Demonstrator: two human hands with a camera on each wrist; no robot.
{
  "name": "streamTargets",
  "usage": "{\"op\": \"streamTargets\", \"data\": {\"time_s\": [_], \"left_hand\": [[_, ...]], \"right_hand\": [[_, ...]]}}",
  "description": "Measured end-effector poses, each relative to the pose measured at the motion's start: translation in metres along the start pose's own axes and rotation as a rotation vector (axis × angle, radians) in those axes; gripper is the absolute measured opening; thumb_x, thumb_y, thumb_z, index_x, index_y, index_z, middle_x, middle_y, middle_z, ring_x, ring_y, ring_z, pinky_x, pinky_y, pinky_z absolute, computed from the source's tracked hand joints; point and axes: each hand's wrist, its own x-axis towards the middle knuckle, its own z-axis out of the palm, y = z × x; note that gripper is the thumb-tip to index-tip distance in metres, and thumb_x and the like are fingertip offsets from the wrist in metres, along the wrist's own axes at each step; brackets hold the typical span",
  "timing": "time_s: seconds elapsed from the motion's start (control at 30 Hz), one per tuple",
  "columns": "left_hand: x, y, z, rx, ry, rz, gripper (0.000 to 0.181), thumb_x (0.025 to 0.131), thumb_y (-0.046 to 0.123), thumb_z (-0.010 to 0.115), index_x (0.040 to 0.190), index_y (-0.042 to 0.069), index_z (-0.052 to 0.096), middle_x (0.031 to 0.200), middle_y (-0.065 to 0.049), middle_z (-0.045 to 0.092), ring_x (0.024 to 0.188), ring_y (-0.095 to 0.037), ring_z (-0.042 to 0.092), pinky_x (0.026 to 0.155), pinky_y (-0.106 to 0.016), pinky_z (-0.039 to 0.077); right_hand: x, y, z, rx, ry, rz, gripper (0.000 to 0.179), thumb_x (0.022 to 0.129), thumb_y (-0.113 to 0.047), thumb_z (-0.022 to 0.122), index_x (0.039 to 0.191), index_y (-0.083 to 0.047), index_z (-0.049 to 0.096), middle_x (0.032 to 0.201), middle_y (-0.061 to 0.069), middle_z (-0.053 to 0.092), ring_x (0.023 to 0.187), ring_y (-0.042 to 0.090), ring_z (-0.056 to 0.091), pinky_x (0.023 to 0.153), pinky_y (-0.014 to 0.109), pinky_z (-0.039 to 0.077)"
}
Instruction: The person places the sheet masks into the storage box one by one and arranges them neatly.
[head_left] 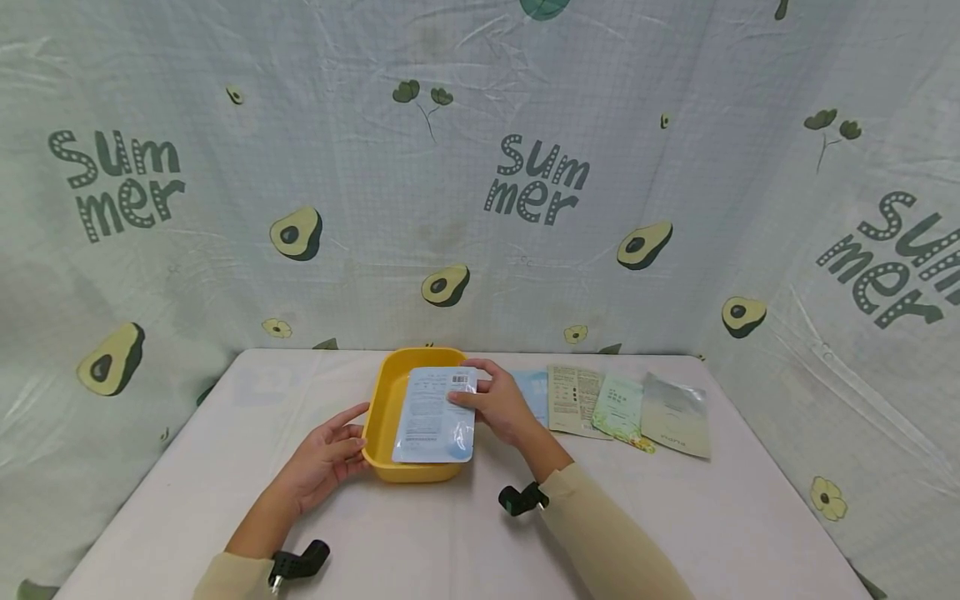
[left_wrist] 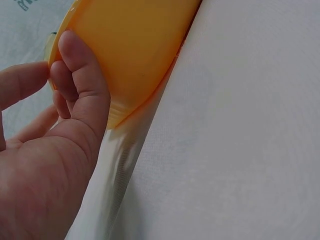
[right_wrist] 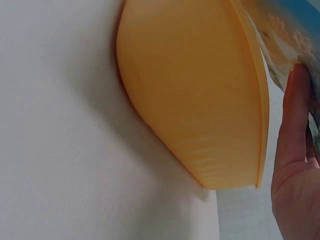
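A yellow rectangular plastic basin [head_left: 386, 417] with rounded corners stands on the white table. My left hand [head_left: 324, 460] grips its left rim, thumb and fingers meeting at the edge in the left wrist view. Over the basin's right part is a flat light blue foil packet [head_left: 435, 421], printed with small text and a barcode, lying across the right rim. My right hand [head_left: 504, 404] pinches the packet's right edge, thumb on the printed face. From the right wrist view, that hand [right_wrist: 300, 165] is beside the basin's rim, with the packet's glossy blue underside [right_wrist: 295, 30] visible.
Right of the basin, several flat packets lie in an overlapping row: a blue one [head_left: 534, 392], a beige one [head_left: 576, 400], a green floral one [head_left: 618, 407] and a silvery beige one [head_left: 677, 417]. A printed curtain [head_left: 360, 275] hangs behind the table.
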Motion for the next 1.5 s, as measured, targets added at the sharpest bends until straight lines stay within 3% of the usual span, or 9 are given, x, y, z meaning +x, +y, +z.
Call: {"op": "streamTargets", "data": {"time_s": [0.23, 0.9, 1.27, 1.5], "left_hand": [[0.001, 0.000, 0.001, -0.008, 0.003, -0.005, 0.070, 0.103, 0.005, 0.055, 0.164, 0.013, 0.022, 0.116, -0.005, 0.055, 0.093, -0.018, 0.065, 0.087, -0.029, 0.060], [0.002, -0.001, 0.001, -0.022, 0.007, -0.016, 0.070, 0.103, 0.005, 0.056, 0.164, 0.016, 0.023, 0.119, -0.007, 0.055, 0.093, -0.019, 0.065, 0.088, -0.029, 0.060], [0.001, -0.001, 0.000, -0.031, -0.001, -0.011, 0.070, 0.103, 0.004, 0.055, 0.164, 0.015, 0.022, 0.118, -0.006, 0.055, 0.093, -0.019, 0.065, 0.089, -0.029, 0.060], [0.000, 0.001, 0.000, -0.025, 0.003, -0.011, 0.071, 0.103, 0.005, 0.056, 0.164, 0.015, 0.022, 0.119, -0.007, 0.055, 0.094, -0.019, 0.065, 0.089, -0.029, 0.060]], "right_hand": [[0.010, -0.001, 0.007, -0.045, 0.015, 0.005, 0.064, 0.086, -0.014, 0.083, 0.142, -0.022, 0.053, 0.118, 0.009, 0.075, 0.090, 0.027, 0.076, 0.076, 0.037, 0.064], [0.027, -0.009, 0.023, -0.191, 0.001, -0.001, 0.057, 0.085, -0.010, 0.083, 0.135, -0.020, 0.058, 0.113, 0.008, 0.076, 0.087, 0.024, 0.074, 0.071, 0.037, 0.064], [0.023, -0.012, 0.025, -0.307, 0.046, 0.011, 0.054, 0.083, -0.012, 0.084, 0.131, -0.023, 0.062, 0.100, 0.008, 0.069, 0.081, 0.024, 0.070, 0.067, 0.033, 0.063], [0.023, -0.014, 0.020, -0.348, 0.038, 0.037, 0.052, 0.085, -0.011, 0.083, 0.133, -0.020, 0.063, 0.101, 0.009, 0.068, 0.082, 0.025, 0.070, 0.069, 0.032, 0.063]]}}
